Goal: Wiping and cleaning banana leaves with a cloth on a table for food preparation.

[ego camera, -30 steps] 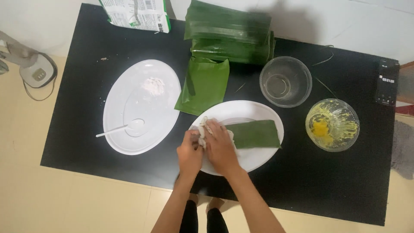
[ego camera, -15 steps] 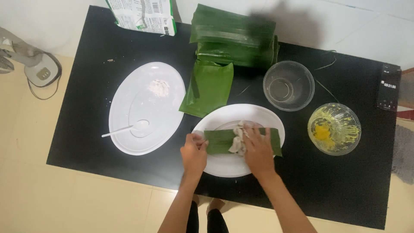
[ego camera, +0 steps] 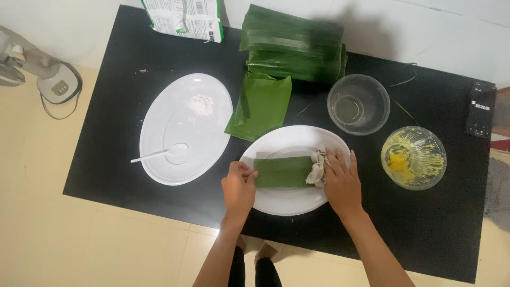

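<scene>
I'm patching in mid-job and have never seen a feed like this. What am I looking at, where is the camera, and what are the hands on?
There is no machine here: a person works with two bare hands, and the single camera sits on their head, looking straight down at a black table. The left hand pins the left end of a green leaf strip lying on a white oval plate. The right hand presses a crumpled whitish cloth against the strip's right end. Around them lie a second white plate with a white spoon, a folded leaf, a stack of leaves, an empty glass bowl and a bowl with yellow residue.
</scene>
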